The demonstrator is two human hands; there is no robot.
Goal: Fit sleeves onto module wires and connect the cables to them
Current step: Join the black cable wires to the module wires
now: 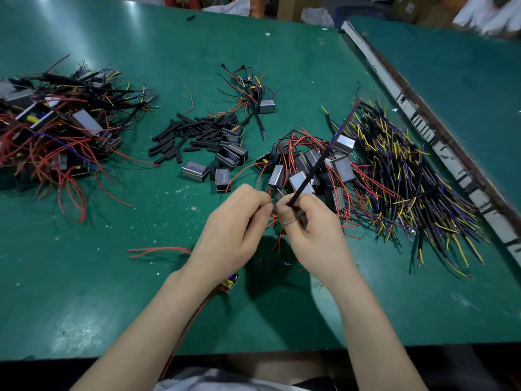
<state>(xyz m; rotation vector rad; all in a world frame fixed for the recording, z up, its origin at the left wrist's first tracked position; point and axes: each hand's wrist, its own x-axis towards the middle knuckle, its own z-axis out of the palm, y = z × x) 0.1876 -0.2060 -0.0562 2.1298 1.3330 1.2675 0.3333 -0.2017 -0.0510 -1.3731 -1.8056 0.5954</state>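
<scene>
Left hand [234, 221] & right hand [307, 221] meet at centre over the green surface [141, 292]. Left hand's fingers curled, pinching thin red wires [272, 220] btwn thumb & forefinger. Right hand grips a black cable [318, 165] that slants up-right, far end blurred. Wire tips & cable end meet btwn the two hands; joint itself hidden by fingers. Just behind hands: pile of boxy modules [304, 170] w/ red leads. Right of that: heap of black cables w/ yellow/blue ends [408, 193]. Black sleeves [191, 134] lie loose at centre-left. Far left: heap of modules w/ cables attached [62, 131]. A small circuit board [229, 283] peeks from under left wrist.
</scene>
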